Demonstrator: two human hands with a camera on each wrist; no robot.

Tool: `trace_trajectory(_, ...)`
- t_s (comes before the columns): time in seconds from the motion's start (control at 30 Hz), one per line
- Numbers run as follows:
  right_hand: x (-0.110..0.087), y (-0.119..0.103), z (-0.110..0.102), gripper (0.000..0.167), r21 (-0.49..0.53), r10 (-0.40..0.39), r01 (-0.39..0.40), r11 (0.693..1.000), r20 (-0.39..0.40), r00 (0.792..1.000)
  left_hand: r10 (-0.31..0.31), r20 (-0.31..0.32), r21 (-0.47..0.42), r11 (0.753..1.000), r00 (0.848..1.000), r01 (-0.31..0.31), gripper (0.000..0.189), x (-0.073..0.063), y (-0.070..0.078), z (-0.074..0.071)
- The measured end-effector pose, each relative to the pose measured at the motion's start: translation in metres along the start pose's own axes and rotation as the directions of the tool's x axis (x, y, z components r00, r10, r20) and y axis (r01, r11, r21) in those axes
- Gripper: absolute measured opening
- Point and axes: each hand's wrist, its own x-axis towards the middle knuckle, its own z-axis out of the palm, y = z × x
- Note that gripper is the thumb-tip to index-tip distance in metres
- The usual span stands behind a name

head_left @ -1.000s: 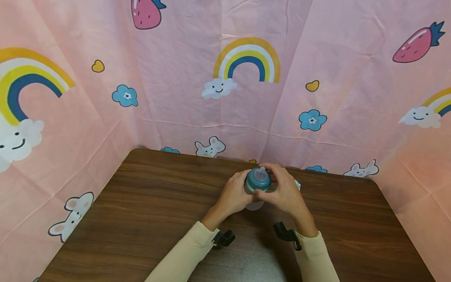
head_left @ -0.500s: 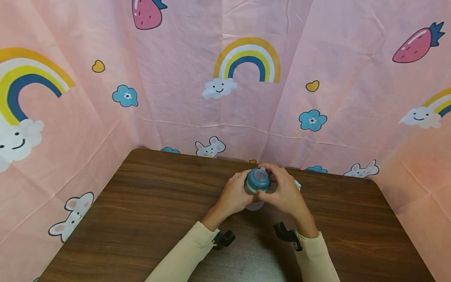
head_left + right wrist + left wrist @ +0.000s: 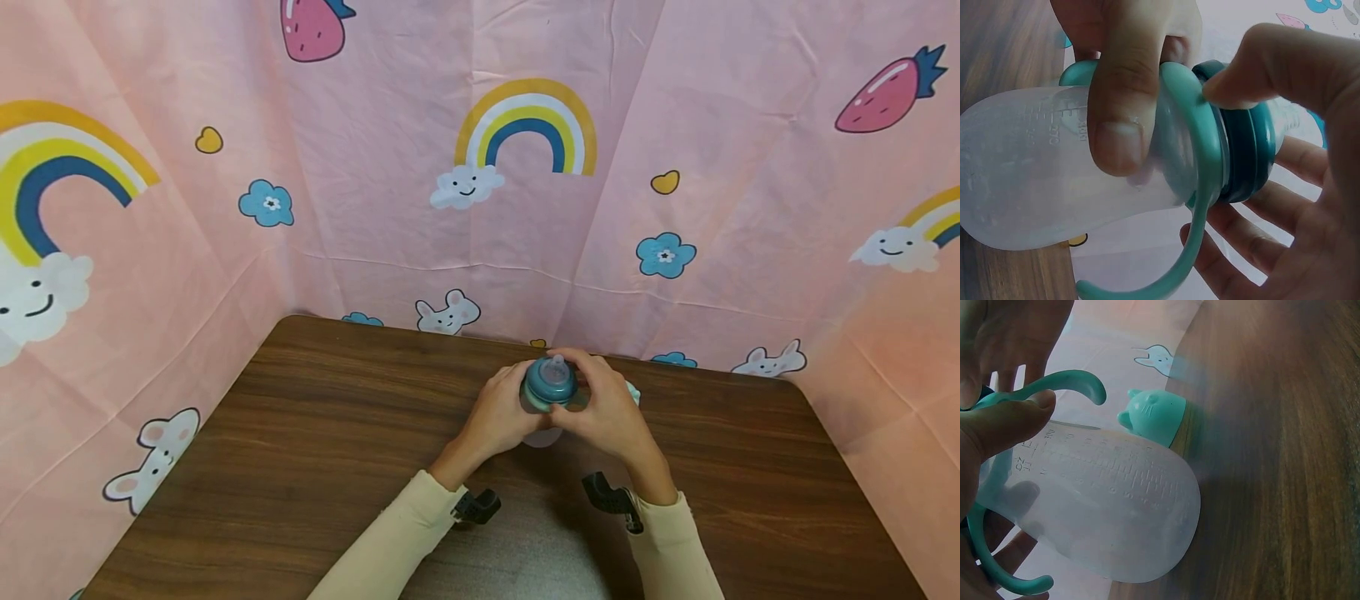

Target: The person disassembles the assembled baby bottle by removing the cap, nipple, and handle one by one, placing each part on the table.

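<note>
Both hands are at a clear baby bottle (image 3: 1104, 500) with raised measuring marks, upright in the head view. Its mint two-handled ring (image 3: 1204, 150) sits at the neck, under a dark teal screw collar (image 3: 1254, 156) and a clear nipple (image 3: 557, 368). My left hand (image 3: 498, 412) grips the bottle just below the collar, thumb across the body in the right wrist view. From the other side my right hand (image 3: 611, 408) holds the collar, thumb at its near edge and fingers curving behind. A mint cat-faced cap (image 3: 1154, 417) stands on the table behind the bottle, mostly hidden by the right hand in the head view.
The brown wooden table (image 3: 337, 450) reaches back to a pink printed cloth (image 3: 375, 208), which also hangs along both sides. Black camera mounts (image 3: 477, 507) are strapped at both wrists, over light sleeves (image 3: 397, 533).
My right thumb has slid slightly to the right along the near side of the collar. The left hand and the bottle stay in place.
</note>
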Motion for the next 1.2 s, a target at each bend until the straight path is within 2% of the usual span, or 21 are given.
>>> trace_trajectory(0.7, -0.0012, -0.0004, -0.0006, 0.067, 0.039, -0.021, 0.021, 0.999, 0.004, 1.000, -0.020, 0.009, 0.004, 1.000, 1.000, 0.020, 0.078, 0.0003, 0.0006, -0.0008)
trace_trajectory(1.2, -0.0008, 0.0015, -0.0008, 0.067, 0.004, -0.073, 0.073, 0.997, -0.025, 0.997, -0.014, 0.012, -0.003, 1.000, 1.000, 0.014, 0.079, 0.0002, -0.0007, -0.0007)
